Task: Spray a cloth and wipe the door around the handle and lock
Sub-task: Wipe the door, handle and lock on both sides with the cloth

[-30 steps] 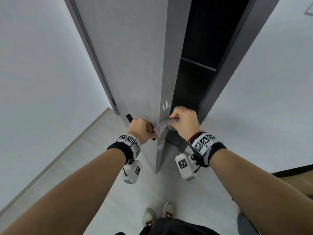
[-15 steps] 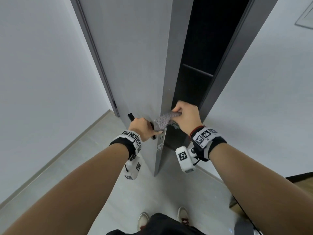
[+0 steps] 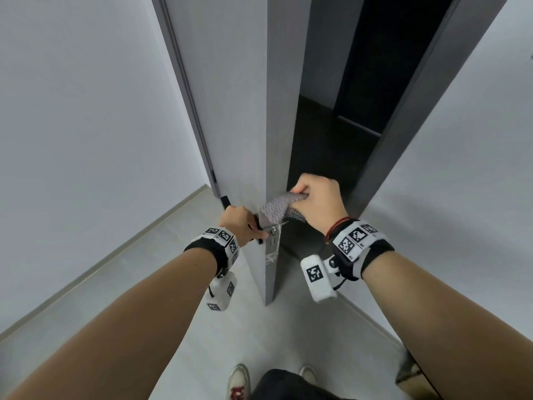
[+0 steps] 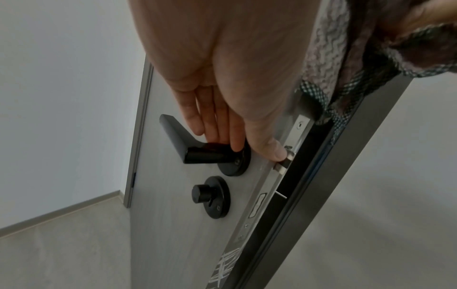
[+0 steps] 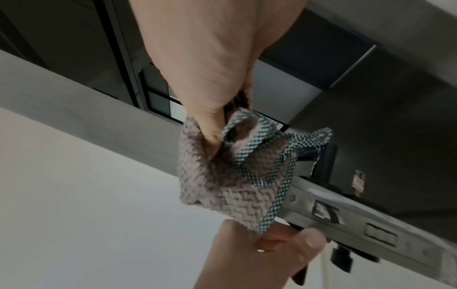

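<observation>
At the centre of the head view, your right hand (image 3: 318, 202) clutches the grey knitted cloth (image 3: 275, 209) and holds it against the narrow edge of the open grey door (image 3: 248, 111), just above the metal lock plate (image 4: 289, 156). In the right wrist view the cloth (image 5: 222, 176) is bunched in your fingers, its checked border hanging over the plate. Left of it, your left hand (image 3: 240, 225) lies on the black lever handle (image 4: 178, 135): fingers (image 4: 215, 121) extended over the lever, thumb tip at the latch on the door edge. Below the handle sits a round black lock knob (image 4: 210, 195).
</observation>
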